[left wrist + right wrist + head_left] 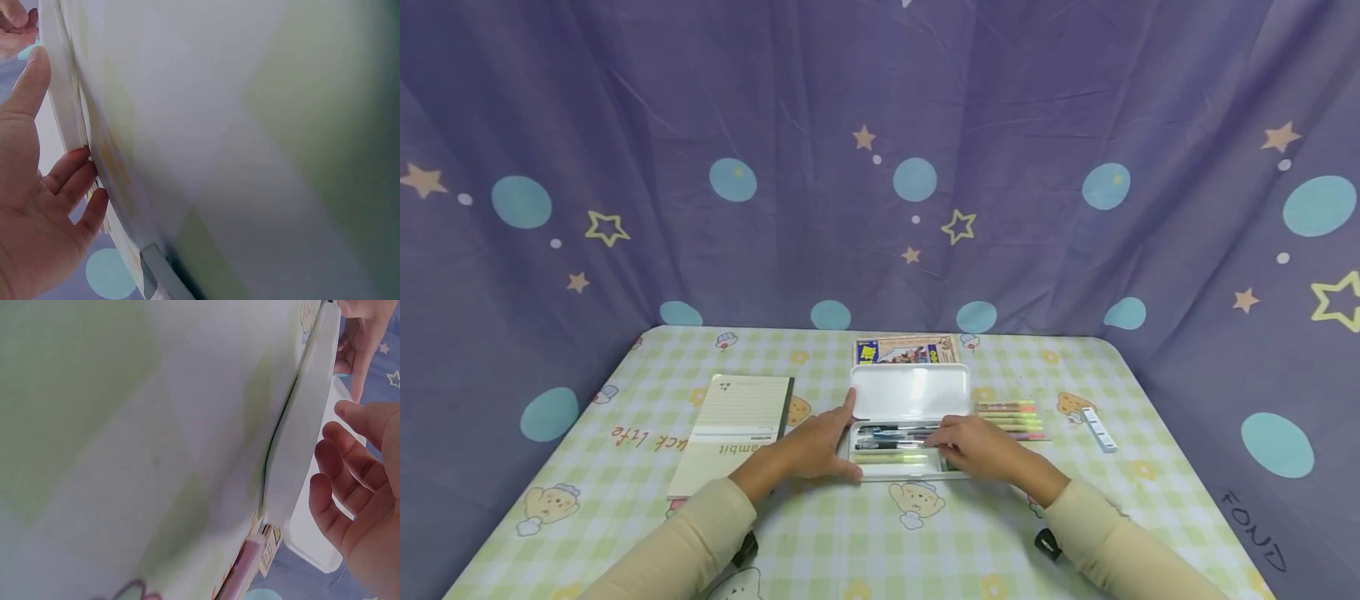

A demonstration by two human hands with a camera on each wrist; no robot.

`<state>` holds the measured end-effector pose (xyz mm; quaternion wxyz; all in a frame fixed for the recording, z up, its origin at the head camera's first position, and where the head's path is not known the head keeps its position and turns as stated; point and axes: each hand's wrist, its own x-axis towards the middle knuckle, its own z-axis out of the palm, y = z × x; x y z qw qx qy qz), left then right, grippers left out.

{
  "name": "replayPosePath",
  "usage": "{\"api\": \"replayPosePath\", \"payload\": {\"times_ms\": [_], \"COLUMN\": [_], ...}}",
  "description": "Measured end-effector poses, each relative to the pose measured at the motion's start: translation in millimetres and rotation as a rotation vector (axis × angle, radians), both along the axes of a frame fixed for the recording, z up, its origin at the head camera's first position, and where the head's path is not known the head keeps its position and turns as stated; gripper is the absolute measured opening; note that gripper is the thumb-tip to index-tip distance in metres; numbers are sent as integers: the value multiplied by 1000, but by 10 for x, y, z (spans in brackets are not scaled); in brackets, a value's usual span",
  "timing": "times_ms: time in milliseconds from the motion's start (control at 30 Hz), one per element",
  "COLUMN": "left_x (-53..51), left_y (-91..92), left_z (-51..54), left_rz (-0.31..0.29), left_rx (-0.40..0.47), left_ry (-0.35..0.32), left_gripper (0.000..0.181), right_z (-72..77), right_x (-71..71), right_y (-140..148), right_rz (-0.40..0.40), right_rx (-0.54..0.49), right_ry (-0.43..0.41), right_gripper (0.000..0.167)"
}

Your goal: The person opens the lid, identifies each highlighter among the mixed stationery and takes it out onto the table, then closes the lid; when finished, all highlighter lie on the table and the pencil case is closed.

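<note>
A white pencil case (895, 477) lies on the table with its lid (910, 392) raised at the back. Several dark pens (891, 444) lie in its rear part, and a pale yellow-green pen (891, 458) lies in front of them. My left hand (801, 446) rests against the case's left end, thumb at the front corner and other fingers spread along the side. Over the right half of the case is my right hand (981, 446), its loosely bent fingers at the pens' right ends. In the right wrist view, nothing shows between that hand's fingertips.
An open notebook (730, 437) lies to the left. Behind the lid is a colourful printed packet (902, 350). Several coloured pens (1007, 408) lie right of the case, and a pale blue-white strip (1099, 429) lies farther right. A purple curtain (880, 100) hangs behind the table.
</note>
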<state>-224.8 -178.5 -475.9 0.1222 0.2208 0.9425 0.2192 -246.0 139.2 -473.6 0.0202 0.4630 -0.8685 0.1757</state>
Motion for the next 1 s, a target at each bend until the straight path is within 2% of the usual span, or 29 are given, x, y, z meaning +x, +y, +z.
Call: {"api": "replayPosePath", "payload": {"times_ms": [200, 600, 1000], "left_x": [0, -14, -15], "left_y": [1, -16, -15], "left_z": [-1, -36, -34], "left_rz": [-8, -7, -10], "left_rx": [10, 4, 17], "left_ry": [7, 11, 14], "left_gripper": [137, 138, 138], "right_z": [25, 56, -19], "right_x": [25, 83, 93], "right_y": [-84, -174, -194], "right_rz": [17, -9, -19], "right_rx": [52, 105, 139], "right_ry": [-4, 16, 21], "right_gripper": [25, 23, 21]}}
